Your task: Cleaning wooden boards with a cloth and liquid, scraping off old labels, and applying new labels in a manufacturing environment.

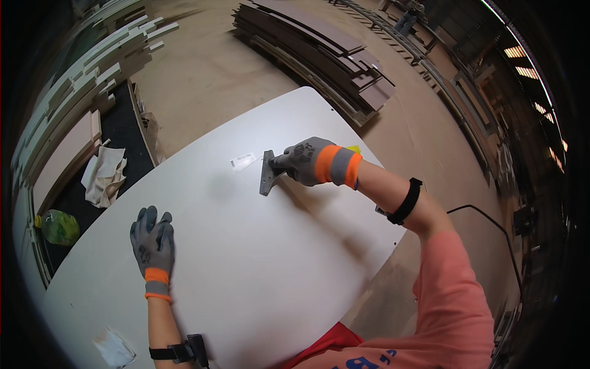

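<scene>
A large white panel (246,258) with rounded corners lies flat in front of me. My right hand (307,161), in a grey glove with an orange cuff, grips a flat-bladed scraper (267,173) over the panel's far part. Just left of the blade is a small white label (243,162) with print on it. My left hand (152,241), gloved the same way, rests on the panel's left side with its fingers stretched out and nothing in them. Something small and yellow (354,149) shows behind my right wrist, partly hidden.
A crumpled white cloth (104,176) and a plastic bottle with green-yellow contents (59,227) lie left of the panel. White boards (92,77) are stacked at the far left, brown boards (307,46) beyond the panel. A white scrap (114,349) sits at the lower left. A person (409,17) stands far off.
</scene>
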Demonstrator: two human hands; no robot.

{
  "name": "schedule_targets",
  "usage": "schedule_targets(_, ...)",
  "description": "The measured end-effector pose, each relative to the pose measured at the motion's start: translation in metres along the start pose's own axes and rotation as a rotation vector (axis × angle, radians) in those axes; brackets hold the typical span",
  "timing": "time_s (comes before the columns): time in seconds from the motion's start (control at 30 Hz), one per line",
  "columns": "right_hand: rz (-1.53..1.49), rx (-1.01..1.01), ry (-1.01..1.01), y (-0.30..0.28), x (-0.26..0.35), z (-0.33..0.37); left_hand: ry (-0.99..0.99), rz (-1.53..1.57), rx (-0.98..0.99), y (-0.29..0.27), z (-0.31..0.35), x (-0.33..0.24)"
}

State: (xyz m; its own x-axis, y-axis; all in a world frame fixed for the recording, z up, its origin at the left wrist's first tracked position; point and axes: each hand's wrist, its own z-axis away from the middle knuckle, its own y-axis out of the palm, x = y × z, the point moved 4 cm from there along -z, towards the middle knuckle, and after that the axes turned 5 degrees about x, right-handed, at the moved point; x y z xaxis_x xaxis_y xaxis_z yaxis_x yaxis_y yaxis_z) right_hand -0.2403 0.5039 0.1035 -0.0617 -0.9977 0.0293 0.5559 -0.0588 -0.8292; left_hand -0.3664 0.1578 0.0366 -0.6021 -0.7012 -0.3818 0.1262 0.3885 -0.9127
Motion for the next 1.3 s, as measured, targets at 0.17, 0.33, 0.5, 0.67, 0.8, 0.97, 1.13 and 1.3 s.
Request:
schedule_targets(0.17,0.074,0.01,-0.087,0.0,-0.009,-0.01,0.003,-0.001,0.006,-0.001,-0.002,0.0)
schedule_targets(0.33,0.149,0.094,-0.147,-0.009,-0.008,-0.013,-0.002,0.009,0.006,0.0,-0.004,-0.003)
schedule_targets(0.5,0.181,0.159,-0.135,-0.011,-0.004,-0.013,0.004,-0.006,0.004,0.001,-0.003,0.0)
schedule_targets(0.67,0.202,0.124,-0.252,-0.009,0.005,-0.021,-0.026,0.004,0.018,-0.001,-0.006,-0.003)
schedule_targets(0.8,0.211,0.146,-0.295,-0.014,0.02,-0.027,-0.044,-0.008,0.025,0.0,-0.006,-0.002)
schedule_targets(0.97,0.23,0.158,-0.396,-0.017,0.042,-0.035,-0.066,0.019,0.028,-0.002,-0.006,-0.002)
schedule_targets(1.13,0.165,0.021,-0.583,-0.013,0.075,-0.052,-0.058,0.039,0.032,-0.006,-0.007,-0.005)
schedule_targets(1.3,0.14,-0.049,-0.526,0.002,0.088,-0.037,-0.048,0.048,0.047,-0.004,-0.01,-0.012)
